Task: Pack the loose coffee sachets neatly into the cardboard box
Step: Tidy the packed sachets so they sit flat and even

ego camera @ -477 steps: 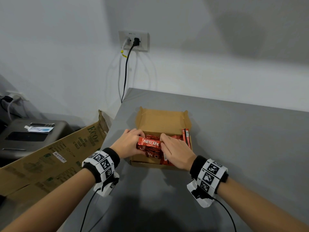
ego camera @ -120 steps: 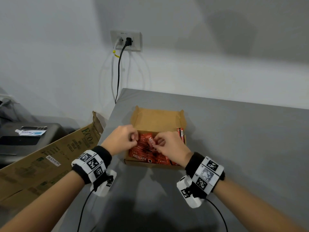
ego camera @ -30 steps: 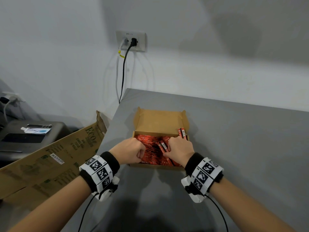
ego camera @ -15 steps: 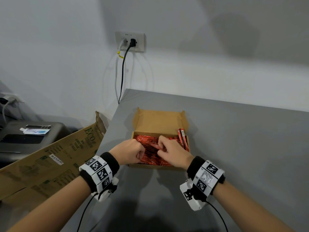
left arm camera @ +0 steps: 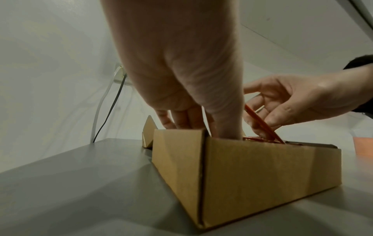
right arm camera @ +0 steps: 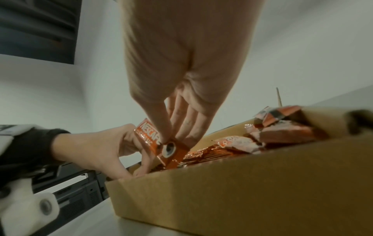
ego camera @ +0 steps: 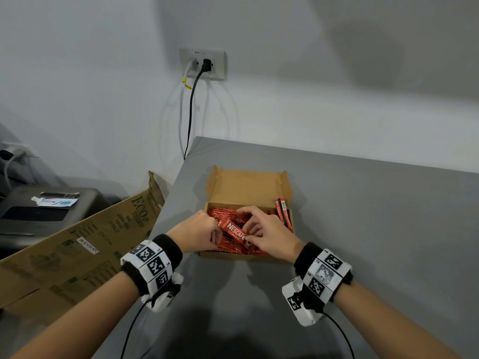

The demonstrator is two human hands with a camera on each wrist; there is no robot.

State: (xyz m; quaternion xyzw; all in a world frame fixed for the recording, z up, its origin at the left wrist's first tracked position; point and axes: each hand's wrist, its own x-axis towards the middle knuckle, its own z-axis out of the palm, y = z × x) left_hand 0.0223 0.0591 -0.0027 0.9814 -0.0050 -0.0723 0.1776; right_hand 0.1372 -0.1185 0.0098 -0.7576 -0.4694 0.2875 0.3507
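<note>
An open cardboard box (ego camera: 246,187) sits on the grey table, holding several red sachets (ego camera: 220,212) lying flat. A few sachets (ego camera: 282,211) stand on edge against its right wall. My right hand (ego camera: 248,229) pinches one Nescafé sachet (ego camera: 234,232) between thumb and fingers (right arm camera: 171,137), tilted above the box's near left part. My left hand (ego camera: 216,233) meets the sachet's upper end with its thumb. Its fingers (left arm camera: 181,121) curl down into the box's left end (left arm camera: 262,175). The box's front wall (right arm camera: 242,183) hides what lies under my fingertips.
A large flattened brown carton (ego camera: 77,247) leans against the table's left edge (ego camera: 178,177), with a dark machine (ego camera: 39,211) behind it. A wall socket (ego camera: 202,63) with two cables hangs above the table's back left corner. Bare grey tabletop (ego camera: 375,229) stretches right of the box.
My right hand, which rested on the packed sachets half a second ago, now holds one sachet lifted and tilted. My left hand has stayed at the box's left end.
</note>
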